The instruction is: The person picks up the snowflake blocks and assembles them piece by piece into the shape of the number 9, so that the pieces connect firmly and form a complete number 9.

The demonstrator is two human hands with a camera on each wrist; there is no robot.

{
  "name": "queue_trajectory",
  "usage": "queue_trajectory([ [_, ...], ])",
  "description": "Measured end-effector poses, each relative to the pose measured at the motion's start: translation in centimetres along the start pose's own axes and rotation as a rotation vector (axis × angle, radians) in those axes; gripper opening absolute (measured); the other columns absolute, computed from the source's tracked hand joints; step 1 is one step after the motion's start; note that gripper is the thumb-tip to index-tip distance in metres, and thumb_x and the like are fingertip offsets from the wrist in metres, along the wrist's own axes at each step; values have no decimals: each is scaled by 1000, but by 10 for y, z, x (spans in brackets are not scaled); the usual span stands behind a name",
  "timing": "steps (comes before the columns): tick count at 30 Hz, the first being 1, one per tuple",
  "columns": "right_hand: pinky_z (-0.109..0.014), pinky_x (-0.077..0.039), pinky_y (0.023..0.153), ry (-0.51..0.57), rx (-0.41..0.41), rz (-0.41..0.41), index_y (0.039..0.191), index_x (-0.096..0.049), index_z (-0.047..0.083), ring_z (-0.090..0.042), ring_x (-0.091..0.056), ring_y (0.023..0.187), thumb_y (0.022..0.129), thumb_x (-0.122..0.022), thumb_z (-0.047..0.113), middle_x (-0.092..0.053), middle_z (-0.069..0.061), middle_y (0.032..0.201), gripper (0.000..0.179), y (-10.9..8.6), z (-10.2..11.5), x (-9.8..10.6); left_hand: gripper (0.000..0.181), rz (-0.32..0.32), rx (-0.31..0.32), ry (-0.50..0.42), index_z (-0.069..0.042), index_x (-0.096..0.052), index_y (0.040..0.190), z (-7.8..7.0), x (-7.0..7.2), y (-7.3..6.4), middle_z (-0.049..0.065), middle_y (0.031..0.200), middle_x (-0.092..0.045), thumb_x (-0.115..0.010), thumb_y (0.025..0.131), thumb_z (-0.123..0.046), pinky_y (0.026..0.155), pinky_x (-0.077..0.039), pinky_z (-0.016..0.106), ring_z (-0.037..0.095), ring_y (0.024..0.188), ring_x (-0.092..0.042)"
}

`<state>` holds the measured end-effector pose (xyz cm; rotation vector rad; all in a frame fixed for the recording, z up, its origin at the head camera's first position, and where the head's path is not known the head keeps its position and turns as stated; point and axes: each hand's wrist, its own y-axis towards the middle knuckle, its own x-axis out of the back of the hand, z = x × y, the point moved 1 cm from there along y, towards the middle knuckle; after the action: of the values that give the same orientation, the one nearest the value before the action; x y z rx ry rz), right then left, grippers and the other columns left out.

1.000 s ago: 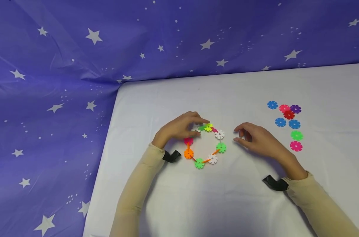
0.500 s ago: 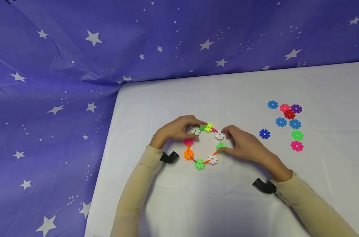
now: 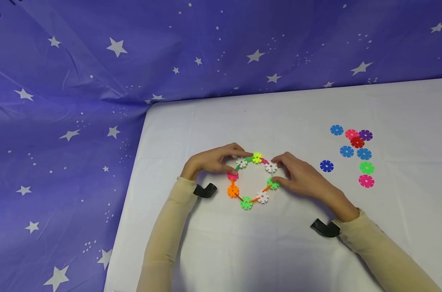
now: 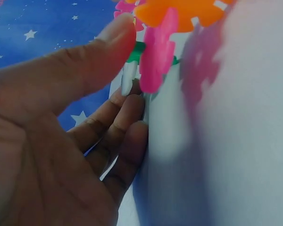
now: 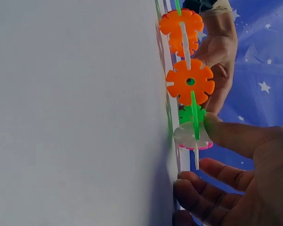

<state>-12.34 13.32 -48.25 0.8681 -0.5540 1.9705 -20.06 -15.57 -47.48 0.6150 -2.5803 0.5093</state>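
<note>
A ring of interlocking plastic discs [image 3: 246, 202] lies on the white table, with flower-like notched pieces in white, green, orange, pink and yellow. Some pieces stand on edge as links between the flat ones. On the ring's left side my left hand [image 3: 214, 159] holds it, thumb on the pink disc [image 4: 158, 52] and index finger beside the yellow disc [image 3: 257, 157]. At the right side my right hand [image 3: 302, 173] holds the ring, thumb on a green disc [image 3: 273, 183] and index finger at a white disc [image 3: 270, 166]. In both wrist views other fingers curl behind the ring.
To the right lie several loose notched discs: a dark blue disc [image 3: 326, 166] nearest my right hand, then light blue, red, purple, green and pink ones [image 3: 366, 181]. A purple star-printed cloth [image 3: 206, 48] borders the table [image 3: 221, 259] at the back and left.
My right hand has moved left onto the ring, uncovering the dark blue disc. My left thumb has shifted down to the pink disc, and the white disc above it shows more fully.
</note>
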Motion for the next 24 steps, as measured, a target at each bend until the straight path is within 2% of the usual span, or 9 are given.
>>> queue_trajectory([
  [3,-27,-40,65,14,38,8,127,-55,9,-14,-48,77,85,-77,23,-54,-3,95,50,3,-2,2,60,4,11,17,-19,-54,142,-1,0,3,3,134,-50,-76,86,-17,108,-36,35,16,123,-45],
  [7,-26,-42,65,21,89,27,128,-57,9,-14,-49,77,84,-78,22,-57,-2,96,50,9,-6,7,59,-23,19,40,-17,-56,140,-4,-1,2,3,132,-53,-78,84,-18,105,-38,34,16,119,-48],
  [12,-28,-44,70,39,134,44,131,-59,10,-14,-50,82,86,-76,19,-62,-1,109,49,19,-12,12,59,-100,23,87,-14,-57,138,-9,-8,-6,4,126,-57,-79,83,-20,99,-41,35,18,108,-50],
  [16,-34,-47,76,48,169,69,132,-59,10,-16,-53,86,88,-73,15,-64,-4,122,46,29,-15,15,61,-186,34,148,-12,-56,136,-15,-17,-12,3,123,-59,-82,81,-23,100,-43,34,17,107,-52],
  [20,-42,-47,89,59,181,119,134,-59,12,-19,-57,101,91,-69,12,-62,-5,130,44,42,-17,18,64,-261,85,230,-9,-55,133,-24,-29,-18,4,120,-60,-84,79,-27,102,-43,35,17,109,-55],
  [24,-44,-46,95,66,193,163,137,-57,14,-21,-57,112,94,-65,13,-59,-4,137,44,51,-16,19,66,-296,151,292,-7,-54,131,-32,-39,-23,5,119,-60,-84,78,-31,104,-43,35,19,111,-56],
])
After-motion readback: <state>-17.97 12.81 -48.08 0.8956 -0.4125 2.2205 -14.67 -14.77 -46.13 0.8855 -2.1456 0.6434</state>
